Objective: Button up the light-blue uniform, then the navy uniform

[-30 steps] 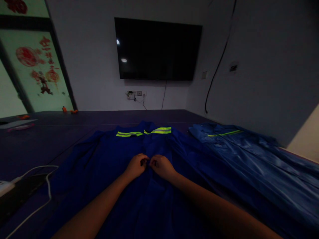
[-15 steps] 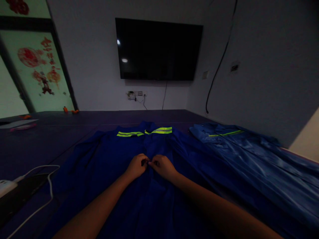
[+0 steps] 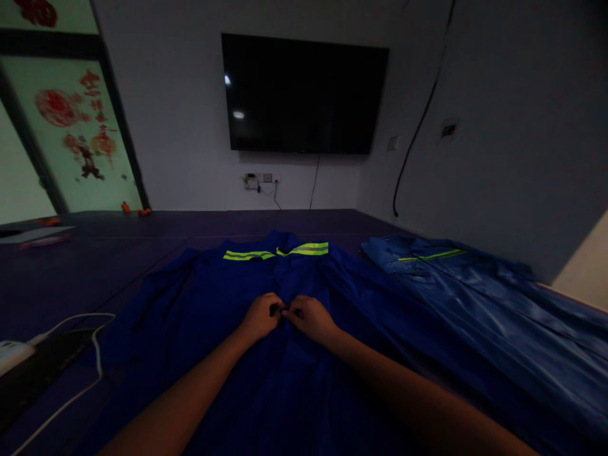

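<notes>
A dark blue work jacket (image 3: 213, 297) lies spread out in front of me, its collar at the far end. Yellow-green reflective strips (image 3: 308, 249) cross its chest on both sides of the front opening. My left hand (image 3: 263, 316) is closed, pinching the jacket's front edge at the middle. Right beside it my right hand (image 3: 311, 318) pinches the same edge, with the fingertips of both hands almost meeting. Whatever small fastening may sit between the fingertips is hidden.
Another blue garment (image 3: 456, 285) with a yellow-green stripe lies to the right. A white cable (image 3: 98, 354) runs from a white power strip (image 3: 14, 356) at left. Small orange objects (image 3: 126, 207) stand near the door. A television (image 3: 304, 95) hangs on the far wall.
Both hands keep their pinch on the jacket's front edge, with hardly any movement. The view has shifted very slightly.
</notes>
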`<act>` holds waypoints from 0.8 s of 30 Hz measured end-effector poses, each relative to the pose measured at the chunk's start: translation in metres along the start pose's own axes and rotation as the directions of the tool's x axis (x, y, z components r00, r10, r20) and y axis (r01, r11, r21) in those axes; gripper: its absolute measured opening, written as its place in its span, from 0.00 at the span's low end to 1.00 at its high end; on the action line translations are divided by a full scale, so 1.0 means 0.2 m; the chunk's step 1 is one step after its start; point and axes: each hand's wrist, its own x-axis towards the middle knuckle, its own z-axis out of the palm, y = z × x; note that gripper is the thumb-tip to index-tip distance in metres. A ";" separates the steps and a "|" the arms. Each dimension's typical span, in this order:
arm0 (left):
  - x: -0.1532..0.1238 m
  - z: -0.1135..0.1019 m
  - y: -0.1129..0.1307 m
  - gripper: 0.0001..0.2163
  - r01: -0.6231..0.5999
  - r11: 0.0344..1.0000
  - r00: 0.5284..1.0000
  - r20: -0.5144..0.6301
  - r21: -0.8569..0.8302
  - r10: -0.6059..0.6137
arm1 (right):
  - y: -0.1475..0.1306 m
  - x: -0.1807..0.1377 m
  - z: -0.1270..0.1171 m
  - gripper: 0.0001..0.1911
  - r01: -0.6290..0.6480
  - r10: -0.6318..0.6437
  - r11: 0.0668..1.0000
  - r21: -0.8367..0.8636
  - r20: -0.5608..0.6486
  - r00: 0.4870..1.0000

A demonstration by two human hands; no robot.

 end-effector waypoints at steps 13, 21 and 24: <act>0.00 0.00 0.01 0.08 0.008 1.000 1.000 0.013 -0.013 -0.007 | 0.00 -0.01 0.02 0.07 -0.017 0.017 1.000 0.014 -0.037 0.999; 0.00 -0.01 0.01 0.08 0.022 0.999 1.000 0.016 -0.027 -0.022 | -0.03 -0.02 0.00 0.08 -0.049 0.050 0.999 0.015 -0.077 0.996; 0.00 -0.01 0.00 0.08 0.028 0.999 0.999 0.023 -0.041 -0.027 | -0.02 -0.01 0.00 0.09 -0.042 0.043 0.999 0.017 -0.076 0.996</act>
